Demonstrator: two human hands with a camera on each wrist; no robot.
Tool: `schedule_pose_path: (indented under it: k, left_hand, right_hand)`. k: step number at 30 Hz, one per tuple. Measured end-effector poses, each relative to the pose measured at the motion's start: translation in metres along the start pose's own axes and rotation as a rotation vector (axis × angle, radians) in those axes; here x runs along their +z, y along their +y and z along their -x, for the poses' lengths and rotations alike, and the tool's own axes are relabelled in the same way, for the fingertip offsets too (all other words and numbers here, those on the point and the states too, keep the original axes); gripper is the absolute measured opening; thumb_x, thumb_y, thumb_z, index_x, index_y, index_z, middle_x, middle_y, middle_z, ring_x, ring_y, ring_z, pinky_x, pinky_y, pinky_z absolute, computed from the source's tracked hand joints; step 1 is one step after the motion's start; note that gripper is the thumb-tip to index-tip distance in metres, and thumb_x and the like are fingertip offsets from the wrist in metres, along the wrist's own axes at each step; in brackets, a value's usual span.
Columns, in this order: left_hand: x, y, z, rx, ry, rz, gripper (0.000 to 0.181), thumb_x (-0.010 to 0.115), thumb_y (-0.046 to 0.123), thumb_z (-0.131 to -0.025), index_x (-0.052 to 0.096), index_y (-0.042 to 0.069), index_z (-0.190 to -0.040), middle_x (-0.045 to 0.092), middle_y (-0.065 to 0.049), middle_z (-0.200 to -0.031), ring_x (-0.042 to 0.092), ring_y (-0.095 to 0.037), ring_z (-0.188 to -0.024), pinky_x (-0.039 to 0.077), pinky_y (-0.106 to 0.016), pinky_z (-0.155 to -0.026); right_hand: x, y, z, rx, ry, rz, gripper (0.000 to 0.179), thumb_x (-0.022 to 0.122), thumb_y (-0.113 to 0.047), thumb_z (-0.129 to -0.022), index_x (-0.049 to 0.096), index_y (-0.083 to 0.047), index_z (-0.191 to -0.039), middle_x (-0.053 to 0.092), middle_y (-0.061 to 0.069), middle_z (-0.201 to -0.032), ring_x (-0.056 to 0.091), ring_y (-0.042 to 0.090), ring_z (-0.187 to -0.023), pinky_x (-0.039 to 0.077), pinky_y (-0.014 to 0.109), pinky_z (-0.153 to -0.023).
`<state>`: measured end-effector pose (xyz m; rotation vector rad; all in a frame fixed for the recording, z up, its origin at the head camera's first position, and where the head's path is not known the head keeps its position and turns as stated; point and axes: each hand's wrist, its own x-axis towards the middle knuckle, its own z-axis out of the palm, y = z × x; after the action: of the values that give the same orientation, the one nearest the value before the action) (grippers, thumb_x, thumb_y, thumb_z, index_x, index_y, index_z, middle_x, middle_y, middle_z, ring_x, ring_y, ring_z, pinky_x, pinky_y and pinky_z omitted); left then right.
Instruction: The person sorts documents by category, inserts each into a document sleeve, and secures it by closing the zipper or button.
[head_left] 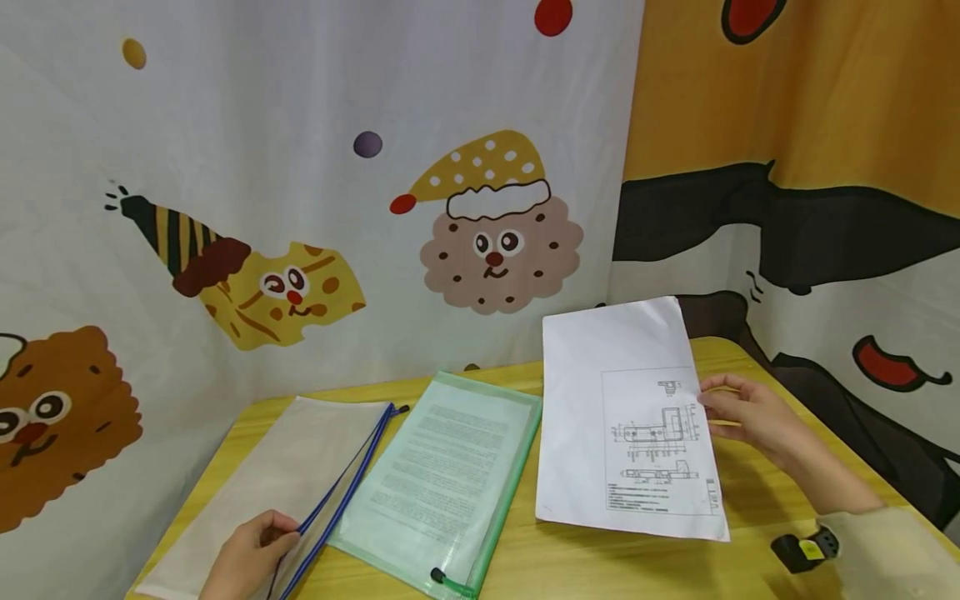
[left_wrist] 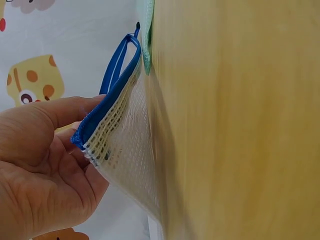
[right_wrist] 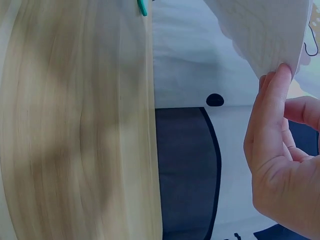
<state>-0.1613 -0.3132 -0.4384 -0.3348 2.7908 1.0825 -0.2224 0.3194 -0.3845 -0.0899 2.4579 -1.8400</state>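
My left hand (head_left: 251, 554) pinches the blue-edged opening of a whitish mesh zipper pouch (head_left: 277, 467) at the left of the table. The left wrist view shows the pouch's blue zipper (left_wrist: 107, 105) parted, its mouth gaping, with the thumb and fingers at the near edge. On the right, my right hand (head_left: 761, 417) holds white paper (head_left: 577, 417) by its right edge, raised and tilted above the table. A technical drawing and small text are printed on it. In the right wrist view, the fingers (right_wrist: 270, 115) grip the paper's edge from behind and the thumb is partly hidden.
Between the hands lies a green zipper pouch (head_left: 513, 467) with a printed text sheet inside; its dark-tipped green pull points toward me. The yellow wood-grain table (head_left: 600, 571) meets a curtain (head_left: 300, 125) with cartoon prints behind. A dark watch (head_left: 806, 550) is on the right wrist.
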Motion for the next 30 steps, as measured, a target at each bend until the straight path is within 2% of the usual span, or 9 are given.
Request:
schedule_pose_path:
  k: [12, 19, 30]
  left_hand:
    - [0.002, 0.0, -0.003, 0.018, 0.013, -0.021, 0.011, 0.062, 0.012, -0.089, 0.063, 0.002, -0.093, 0.064, -0.001, -0.085, 0.059, -0.013, -0.075, 0.047, -0.029, -0.063]
    - [0.004, 0.001, -0.002, 0.028, 0.023, -0.019, 0.006, 0.061, 0.007, -0.088, 0.063, 0.002, -0.092, 0.065, -0.001, -0.084, 0.058, -0.014, -0.073, 0.047, -0.029, -0.064]
    - [0.003, 0.005, -0.002, 0.004, 0.006, 0.002, 0.007, 0.059, 0.007, -0.089, 0.062, 0.002, -0.092, 0.064, -0.002, -0.083, 0.057, -0.014, -0.073, 0.046, -0.029, -0.063]
  right_hand:
    - [0.01, 0.002, -0.004, 0.008, -0.034, -0.068, 0.027, 0.055, -0.024, -0.096, 0.048, -0.003, -0.111, 0.062, -0.002, -0.097, 0.064, 0.016, -0.083, 0.057, 0.029, -0.073]
    - [0.019, 0.002, -0.007, 0.003, -0.056, -0.086, 0.028, 0.054, -0.022, -0.096, 0.047, -0.001, -0.112, 0.062, -0.001, -0.099, 0.064, 0.016, -0.084, 0.057, 0.029, -0.074]
    - [0.031, 0.002, -0.011, 0.02, -0.075, -0.116, 0.026, 0.055, -0.021, -0.096, 0.048, -0.002, -0.111, 0.063, 0.001, -0.097, 0.065, 0.016, -0.082, 0.056, 0.027, -0.07]
